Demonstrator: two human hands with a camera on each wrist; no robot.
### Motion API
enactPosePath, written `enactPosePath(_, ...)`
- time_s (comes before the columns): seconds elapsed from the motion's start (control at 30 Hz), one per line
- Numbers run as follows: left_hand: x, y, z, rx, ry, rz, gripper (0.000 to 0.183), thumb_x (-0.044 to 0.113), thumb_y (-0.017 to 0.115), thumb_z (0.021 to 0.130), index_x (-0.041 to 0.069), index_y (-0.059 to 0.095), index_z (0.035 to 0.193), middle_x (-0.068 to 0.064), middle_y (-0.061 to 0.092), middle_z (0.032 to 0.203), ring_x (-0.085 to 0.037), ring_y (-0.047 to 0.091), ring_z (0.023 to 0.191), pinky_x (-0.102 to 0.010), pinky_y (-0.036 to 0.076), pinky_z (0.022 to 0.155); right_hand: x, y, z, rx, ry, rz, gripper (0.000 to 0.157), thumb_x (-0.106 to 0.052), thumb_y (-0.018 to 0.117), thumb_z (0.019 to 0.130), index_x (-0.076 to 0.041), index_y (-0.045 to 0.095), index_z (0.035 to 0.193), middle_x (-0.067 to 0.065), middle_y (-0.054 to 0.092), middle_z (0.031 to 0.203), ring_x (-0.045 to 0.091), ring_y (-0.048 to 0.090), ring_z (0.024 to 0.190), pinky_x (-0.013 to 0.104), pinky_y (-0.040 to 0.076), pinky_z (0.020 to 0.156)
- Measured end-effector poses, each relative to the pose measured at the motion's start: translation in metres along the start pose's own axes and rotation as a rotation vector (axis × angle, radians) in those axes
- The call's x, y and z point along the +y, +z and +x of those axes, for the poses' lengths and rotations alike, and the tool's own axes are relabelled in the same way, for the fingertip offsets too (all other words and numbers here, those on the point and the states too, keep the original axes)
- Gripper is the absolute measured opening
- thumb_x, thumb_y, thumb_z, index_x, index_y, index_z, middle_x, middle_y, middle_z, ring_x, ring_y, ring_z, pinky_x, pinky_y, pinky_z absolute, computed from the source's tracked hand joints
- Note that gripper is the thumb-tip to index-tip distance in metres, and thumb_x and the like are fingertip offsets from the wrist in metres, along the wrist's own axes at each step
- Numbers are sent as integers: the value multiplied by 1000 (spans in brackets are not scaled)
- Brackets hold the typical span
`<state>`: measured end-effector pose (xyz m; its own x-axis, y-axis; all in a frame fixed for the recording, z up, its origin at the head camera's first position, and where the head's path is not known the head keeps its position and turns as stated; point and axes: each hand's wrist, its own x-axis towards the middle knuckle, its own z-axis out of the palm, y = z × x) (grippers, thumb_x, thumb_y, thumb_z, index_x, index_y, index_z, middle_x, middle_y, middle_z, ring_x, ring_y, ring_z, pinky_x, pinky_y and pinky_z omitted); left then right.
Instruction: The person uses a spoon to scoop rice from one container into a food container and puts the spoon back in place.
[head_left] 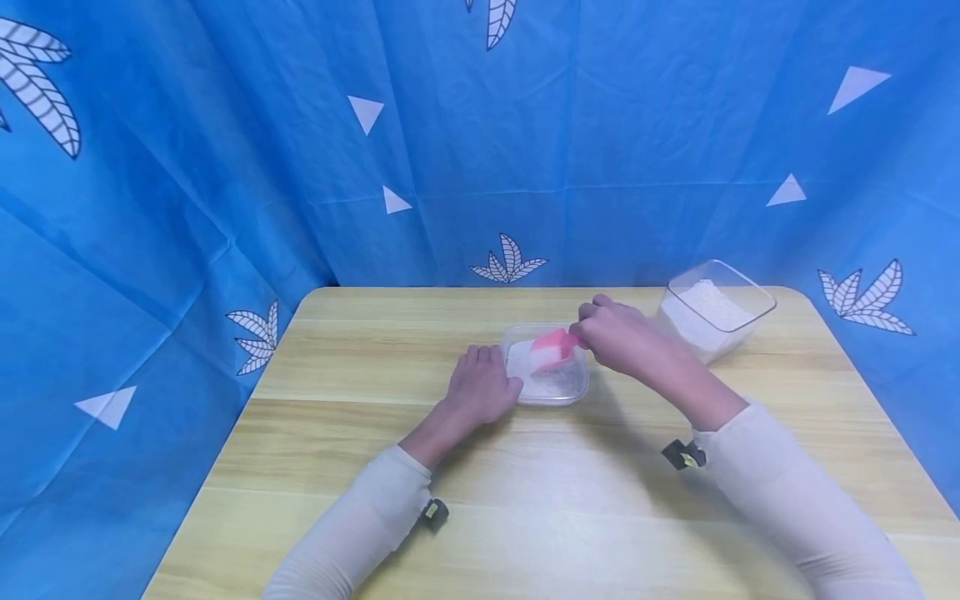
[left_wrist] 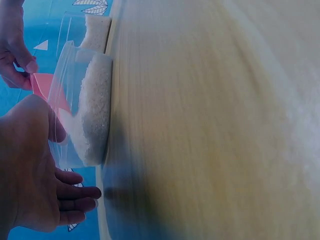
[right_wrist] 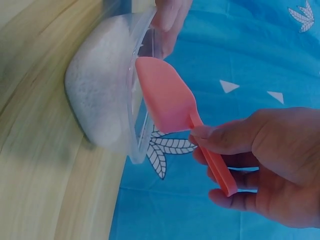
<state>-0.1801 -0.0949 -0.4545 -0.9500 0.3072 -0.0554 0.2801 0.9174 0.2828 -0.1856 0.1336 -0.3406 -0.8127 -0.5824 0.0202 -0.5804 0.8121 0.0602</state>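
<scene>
My right hand (head_left: 617, 333) grips a pink scoop (right_wrist: 167, 95) by its handle, thumb on top and fingers curled beneath. The scoop is tilted over a small clear plastic container (head_left: 551, 402), its mouth low and inside the rim. White rice (left_wrist: 97, 95) lies in the container, piled higher toward the left, with more grains at the scoop's mouth. My left hand (head_left: 483, 385) holds the container at its left side, thumb at the near corner and fingers along the outer wall. In the left wrist view, the left hand (left_wrist: 35, 165) partly covers the container's rim.
A larger clear square container (head_left: 757, 321) with white rice stands tilted at the table's back right, beside my right forearm. The wooden table (head_left: 360, 467) ends at a blue patterned curtain (head_left: 465, 150) behind and at both sides.
</scene>
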Motion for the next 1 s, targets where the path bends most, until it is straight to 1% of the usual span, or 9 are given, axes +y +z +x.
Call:
enactPosePath(0.17,0,-1,0,-15,-5,-1,51,42,42,87,0,49,117,-11,52,108,-25,43,99,-38,39,93,-4,-4,0,12,-24,-57,26,2,76,76,-12,78,97,9,68,90,25,53,83,32,49,67)
enactPosePath(0.4,0,-3,-1,-24,-1,5,51,42,41,87,0,48,116,-12,52,109,-25,42,99,-38,39,92,-7,-4,0,48,-55,-130,28,3,75,76,-11,77,100,9,68,93,26,54,87,32,52,69)
enactPosePath(0.57,0,-3,-2,-19,11,5,50,42,42,87,0,49,114,-11,52,107,-25,42,98,-38,39,90,-9,-4,-2,100,-90,-190,27,4,74,77,-10,76,99,10,68,93,27,55,87,32,51,70)
enactPosePath(0.73,0,-3,-2,-17,12,6,50,42,42,87,0,48,114,-11,51,106,-25,42,97,-38,40,90,-10,-5,-4,138,-108,-219,26,5,73,78,-9,76,100,10,68,94,27,55,87,33,51,72)
enactPosePath(0.9,0,-3,-1,-20,5,2,51,43,42,87,0,47,116,-12,51,108,-25,42,99,-38,40,92,-9,-7,-7,141,-107,-253,28,6,73,77,-7,75,103,11,69,96,27,56,89,33,51,75)
enactPosePath(1.0,0,-2,-1,-19,5,0,52,42,41,87,0,47,116,-12,51,109,-25,42,100,-39,39,93,-7,-9,-9,129,-97,-266,30,7,73,76,-6,74,103,11,70,96,27,57,89,34,52,78)
